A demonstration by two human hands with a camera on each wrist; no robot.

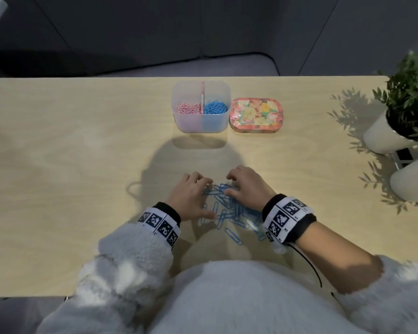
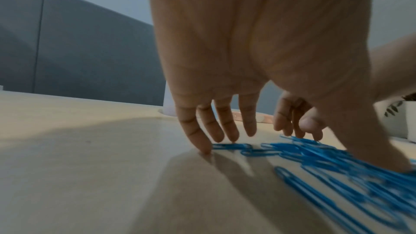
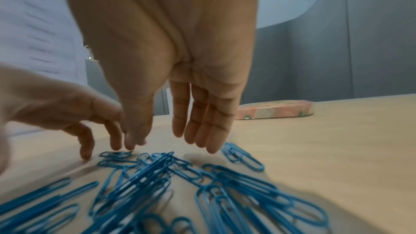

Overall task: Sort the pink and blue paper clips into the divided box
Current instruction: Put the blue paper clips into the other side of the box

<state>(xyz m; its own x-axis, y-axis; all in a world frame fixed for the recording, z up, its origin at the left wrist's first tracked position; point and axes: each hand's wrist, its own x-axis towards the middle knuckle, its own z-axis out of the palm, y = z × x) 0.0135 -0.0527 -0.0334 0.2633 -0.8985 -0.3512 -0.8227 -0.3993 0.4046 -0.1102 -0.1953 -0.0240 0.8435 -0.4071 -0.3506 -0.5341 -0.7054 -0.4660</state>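
Between my two hands, near the table's front, lies a loose pile of blue paper clips (image 1: 227, 210). My left hand (image 1: 193, 194) is at the pile's left edge, its straight fingers (image 2: 227, 127) touching the table and the nearest clips (image 2: 234, 146). Over the pile's far right side my right hand (image 1: 241, 184) holds nothing, with its straight fingers (image 3: 202, 127) pointing down just above the clips (image 3: 171, 166). The clear divided box (image 1: 200, 126) stands farther back, holding pink clips (image 1: 188, 109) in its left half and blue clips (image 1: 215, 107) in its right half.
A floral tin (image 1: 255, 116) sits right beside the box on its right. Two white pots with green plants (image 1: 405, 112) stand at the table's right edge. The table's far edge (image 1: 82, 78) meets dark grey panels.
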